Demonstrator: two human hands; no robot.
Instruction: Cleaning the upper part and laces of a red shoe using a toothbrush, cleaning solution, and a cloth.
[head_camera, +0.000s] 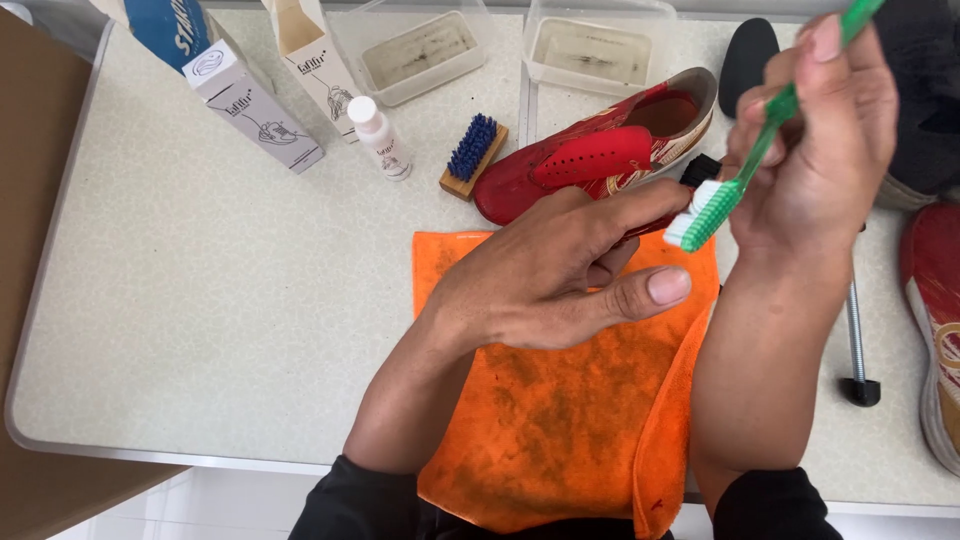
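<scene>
My right hand is clenched around a green toothbrush, handle running up toward one o'clock, white-and-green bristle head pointing down to seven o'clock. My left hand reaches across from seven o'clock, fingers curled over the near side of a red shoe, thumb stretched out flat toward three o'clock; how firmly it grips the shoe I cannot tell. The brush head hovers just beside my left fingertips, at the shoe's edge. The shoe lies tilted, toe toward nine o'clock, its lower side on an orange cloth that hangs over the table edge at six o'clock. At eleven o'clock of the shoe: a small wooden brush with blue bristles, then a small white bottle lying on its side. Farther toward ten o'clock, two tall pale boxes with small dark line drawings lean on the tabletop, a blue package behind them. At twelve o'clock, two clear plastic tubs with murky bottoms. A second red shoe sits at three o'clock.
</scene>
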